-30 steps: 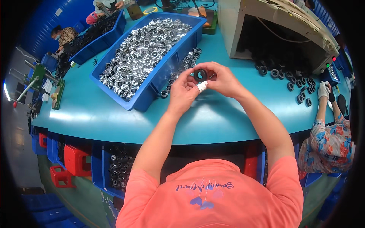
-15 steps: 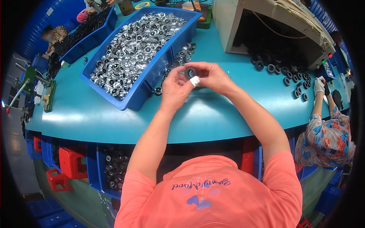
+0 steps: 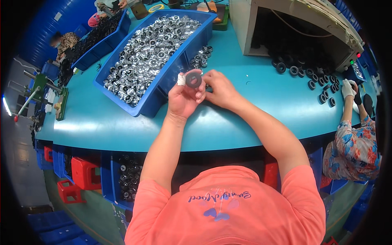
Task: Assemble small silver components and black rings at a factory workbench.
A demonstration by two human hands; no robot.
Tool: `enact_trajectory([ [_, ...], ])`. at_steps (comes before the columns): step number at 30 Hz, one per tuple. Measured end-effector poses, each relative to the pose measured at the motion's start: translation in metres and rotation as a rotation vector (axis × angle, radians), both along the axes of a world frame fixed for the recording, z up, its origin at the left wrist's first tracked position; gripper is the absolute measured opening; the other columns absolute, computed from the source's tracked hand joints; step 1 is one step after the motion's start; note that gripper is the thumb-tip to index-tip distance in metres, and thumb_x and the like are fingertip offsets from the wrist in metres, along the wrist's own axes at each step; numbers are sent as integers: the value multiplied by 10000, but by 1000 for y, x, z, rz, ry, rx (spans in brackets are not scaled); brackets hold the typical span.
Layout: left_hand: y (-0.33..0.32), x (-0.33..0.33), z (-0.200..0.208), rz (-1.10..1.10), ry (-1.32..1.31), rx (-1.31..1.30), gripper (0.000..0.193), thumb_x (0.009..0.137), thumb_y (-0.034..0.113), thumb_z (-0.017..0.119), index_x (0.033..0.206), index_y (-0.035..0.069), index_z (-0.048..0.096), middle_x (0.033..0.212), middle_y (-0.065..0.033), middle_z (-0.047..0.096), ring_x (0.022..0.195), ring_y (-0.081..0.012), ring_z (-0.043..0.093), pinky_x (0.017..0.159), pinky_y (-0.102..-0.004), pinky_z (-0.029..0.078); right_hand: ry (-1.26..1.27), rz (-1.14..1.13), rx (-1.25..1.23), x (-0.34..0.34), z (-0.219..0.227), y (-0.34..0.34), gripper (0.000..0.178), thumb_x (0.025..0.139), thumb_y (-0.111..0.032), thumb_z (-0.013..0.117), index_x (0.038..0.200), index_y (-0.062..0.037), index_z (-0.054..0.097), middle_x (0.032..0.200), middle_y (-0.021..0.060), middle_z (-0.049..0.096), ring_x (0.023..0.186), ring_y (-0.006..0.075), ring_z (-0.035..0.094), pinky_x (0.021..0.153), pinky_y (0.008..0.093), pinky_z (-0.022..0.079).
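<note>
My left hand [image 3: 185,98], palm turned up, pinches a black rubber ring [image 3: 189,83] between thumb and fingers. White tape wraps the thumb tip. Beside it, my right hand [image 3: 222,90] is low over the table with its fingers curled inward. A small bit of something shows at its fingertips, too hidden to name. Just beyond the hands, loose shiny silver wheel hubs [image 3: 201,57] with dark centres lie against a blue bin [image 3: 141,109]. That bin is heaped with the same hubs.
Several black rings [image 3: 312,85] lie at right before a beige open-fronted box [image 3: 247,28]. A co-worker's gloved hand [image 3: 348,89] is beyond them. Another blue bin [image 3: 83,61] of black parts stands at far left, near a green hand press [image 3: 37,90]. Red stools [image 3: 83,173] stand below.
My hands have drawn apart. The left has turned palm up with the black ring and moved slightly left; the right has let go of the ring and shifted lower.
</note>
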State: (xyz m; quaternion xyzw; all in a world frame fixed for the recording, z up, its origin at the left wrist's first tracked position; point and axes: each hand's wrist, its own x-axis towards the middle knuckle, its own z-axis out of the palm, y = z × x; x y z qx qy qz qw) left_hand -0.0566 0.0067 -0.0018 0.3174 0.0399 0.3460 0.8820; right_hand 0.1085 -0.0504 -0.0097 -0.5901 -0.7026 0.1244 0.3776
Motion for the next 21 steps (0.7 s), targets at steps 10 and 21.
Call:
enact_trajectory([
  [10, 3, -1, -3, 50, 58, -31, 556, 1076, 461, 346, 1290, -11, 548, 861, -110, 560, 672, -176, 479, 579, -299, 418, 228, -88, -104, 20, 2, 1, 176, 827, -147, 756, 989, -83, 739, 1036, 101, 612, 791, 232, 631, 736, 349, 538],
  [21, -2, 1, -3, 94, 192, -29, 448, 1058, 390, 395, 1267, 34, 571, 900, -90, 616, 695, -165, 543, 588, -287, 439, 788, 123, 76, 9, 30, -15, 350, 818, -45, 765, 1163, -54, 706, 1121, 45, 600, 925, 134, 668, 820, 272, 570],
])
